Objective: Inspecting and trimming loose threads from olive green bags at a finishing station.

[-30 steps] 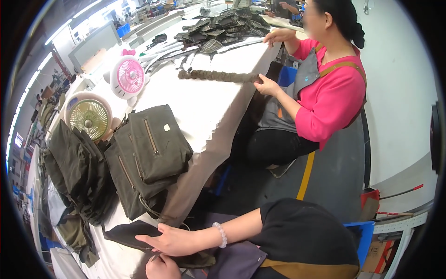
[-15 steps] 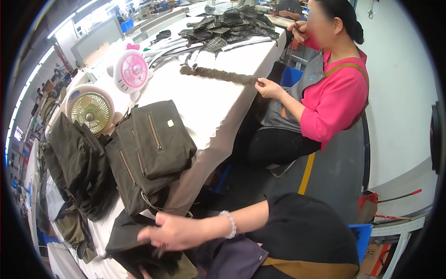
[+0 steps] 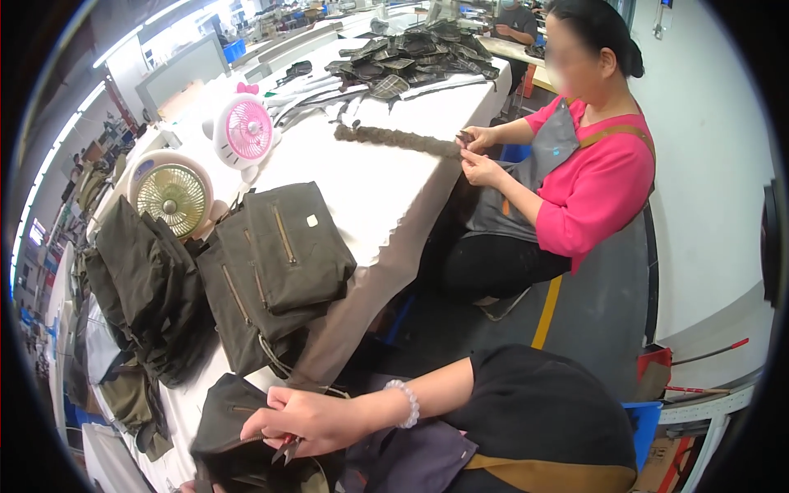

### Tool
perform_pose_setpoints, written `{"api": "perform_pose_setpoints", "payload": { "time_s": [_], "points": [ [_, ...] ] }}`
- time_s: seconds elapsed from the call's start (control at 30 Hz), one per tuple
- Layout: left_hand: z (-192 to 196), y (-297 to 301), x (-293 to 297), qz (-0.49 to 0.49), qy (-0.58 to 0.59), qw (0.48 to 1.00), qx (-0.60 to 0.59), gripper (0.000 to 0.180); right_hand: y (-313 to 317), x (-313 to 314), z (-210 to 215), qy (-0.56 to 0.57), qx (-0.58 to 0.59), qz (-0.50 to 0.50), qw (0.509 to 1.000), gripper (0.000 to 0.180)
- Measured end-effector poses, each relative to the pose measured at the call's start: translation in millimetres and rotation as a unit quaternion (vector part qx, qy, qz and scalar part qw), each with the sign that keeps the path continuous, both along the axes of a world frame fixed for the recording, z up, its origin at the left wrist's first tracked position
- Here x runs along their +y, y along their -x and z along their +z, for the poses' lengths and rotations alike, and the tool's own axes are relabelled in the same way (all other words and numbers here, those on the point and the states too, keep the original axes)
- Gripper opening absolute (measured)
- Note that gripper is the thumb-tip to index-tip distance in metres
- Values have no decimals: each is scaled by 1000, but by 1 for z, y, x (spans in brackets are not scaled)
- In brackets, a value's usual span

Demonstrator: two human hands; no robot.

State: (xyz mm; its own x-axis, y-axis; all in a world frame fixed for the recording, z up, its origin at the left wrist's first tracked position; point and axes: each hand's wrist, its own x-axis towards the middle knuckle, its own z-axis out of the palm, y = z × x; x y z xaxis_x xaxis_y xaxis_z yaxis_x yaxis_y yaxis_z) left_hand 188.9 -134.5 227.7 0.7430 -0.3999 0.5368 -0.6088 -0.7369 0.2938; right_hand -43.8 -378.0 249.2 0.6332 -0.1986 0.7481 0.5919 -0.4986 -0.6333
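Observation:
My right hand (image 3: pixel 306 419), with a white bead bracelet at the wrist, grips the top zipper edge of a dark olive bag (image 3: pixel 230 448) at the near end of the white-covered table (image 3: pixel 386 205). The tips of small metal snips (image 3: pixel 287 451) poke out below its fingers. Only a sliver of my left hand (image 3: pixel 186 487) shows at the bottom edge, under the bag, with its fingers hidden.
A stack of olive zip bags (image 3: pixel 275 263) lies mid-table, with more bags heaped at the left (image 3: pixel 144 279). Behind stand a beige fan (image 3: pixel 173 193) and a pink fan (image 3: pixel 245 130). A seated co-worker in pink (image 3: pixel 592 181) handles a row of dark pieces (image 3: pixel 394 140).
The bag, flat under my right hand a second ago, is now bunched up and pulled toward me. The co-worker's hands have come together at the table edge.

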Motion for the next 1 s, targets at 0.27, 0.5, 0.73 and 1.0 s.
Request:
{"api": "perform_pose_setpoints", "payload": {
  "time_s": [0.27, 0.5, 0.73, 1.0],
  "points": [
    [-8, 127, -23, -154, 269, 929, 203, 26, -29, 23, 15, 57, -58, -64, 995, 52],
    [-15, 136, -27, -201, 344, 869, 292, 29, -36, 55, 22, 186, -114, 61, 974, 15],
    [10, 118, -31, -301, 365, 792, 385, 37, -30, 74, -11, 174, -93, 131, 972, 11],
    [32, 112, -30, -371, 413, 680, 479, 49, 0, 7, -33, -11, -116, -31, 993, 85]
  ]
}}
